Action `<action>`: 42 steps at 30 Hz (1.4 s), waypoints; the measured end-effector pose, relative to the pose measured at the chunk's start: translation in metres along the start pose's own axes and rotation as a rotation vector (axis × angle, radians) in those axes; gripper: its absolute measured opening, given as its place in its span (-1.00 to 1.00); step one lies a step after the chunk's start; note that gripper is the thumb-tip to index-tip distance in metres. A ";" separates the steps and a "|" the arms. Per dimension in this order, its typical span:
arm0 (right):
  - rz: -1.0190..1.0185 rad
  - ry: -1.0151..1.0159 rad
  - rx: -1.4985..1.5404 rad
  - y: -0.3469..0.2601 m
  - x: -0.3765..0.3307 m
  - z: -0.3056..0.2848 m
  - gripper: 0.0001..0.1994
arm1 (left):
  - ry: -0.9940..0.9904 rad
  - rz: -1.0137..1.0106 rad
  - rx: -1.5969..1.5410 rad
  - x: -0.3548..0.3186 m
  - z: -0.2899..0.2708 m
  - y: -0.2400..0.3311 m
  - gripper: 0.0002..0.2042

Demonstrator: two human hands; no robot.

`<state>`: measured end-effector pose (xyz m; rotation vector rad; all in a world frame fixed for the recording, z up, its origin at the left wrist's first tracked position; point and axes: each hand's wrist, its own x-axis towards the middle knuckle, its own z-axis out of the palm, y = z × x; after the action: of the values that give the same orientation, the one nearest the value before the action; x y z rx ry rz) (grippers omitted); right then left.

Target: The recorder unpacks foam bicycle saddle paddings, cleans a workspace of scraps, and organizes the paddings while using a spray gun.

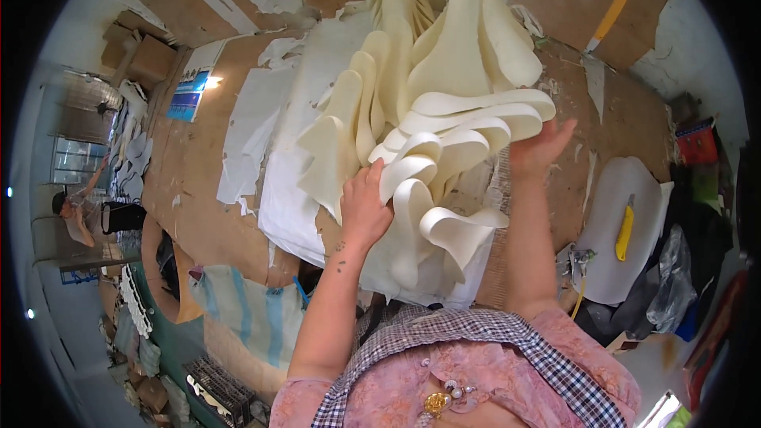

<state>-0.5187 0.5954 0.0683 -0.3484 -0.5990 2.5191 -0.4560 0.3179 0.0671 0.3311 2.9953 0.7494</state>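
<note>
A fanned row of cream, insole-shaped foam pieces (476, 123) lies between my hands, its rounded ends curling toward me. My left hand (366, 208) is closed at the left edge of this row, fingers pressed against the pieces; its thumb is mostly hidden. At the right end, my right hand (543, 143) is palm up with fingers stretched out, next to the rounded tips, partly covered by them. Two loosely curled pieces (464, 230) stand nearest me. More upright cream pieces (337, 147) lean in a row on the left, and long ones (452, 55) overlap farther back.
White sheeting (293, 206) lies under the pieces on a cardboard-covered table (198, 182). On the right, a yellow cutter knife (625, 230) rests on a pale rounded board (610, 269). A striped cloth (246, 309) hangs at the near left edge. Another person (75, 214) is far left.
</note>
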 end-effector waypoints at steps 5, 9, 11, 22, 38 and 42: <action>-0.491 -0.260 -0.960 0.027 0.004 0.035 -0.53 | -0.364 -0.110 -0.044 0.001 -0.037 0.025 -0.50; -0.108 -0.301 -1.347 0.090 0.026 0.072 -0.50 | -0.574 -0.117 -0.426 -0.003 -0.036 0.010 -0.51; -0.173 -0.337 -1.325 0.108 0.018 0.066 -0.49 | -0.390 -0.071 -0.211 0.004 -0.013 -0.014 -0.54; 0.476 -0.997 -1.574 -0.100 -0.129 -0.010 -0.20 | -0.513 -0.031 -0.238 0.004 -0.020 -0.032 -0.57; 0.026 -1.032 -1.737 -0.105 -0.164 -0.058 -0.51 | -0.469 -0.053 -0.264 -0.137 0.043 -0.001 -0.65; 0.166 -0.666 -1.347 -0.137 -0.195 -0.032 -0.48 | -0.599 -0.079 -0.382 -0.141 -0.066 -0.008 -0.64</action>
<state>-0.2868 0.6052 0.1301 0.0362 -2.5525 1.9172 -0.3254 0.2498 0.1192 0.3397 2.2430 0.9791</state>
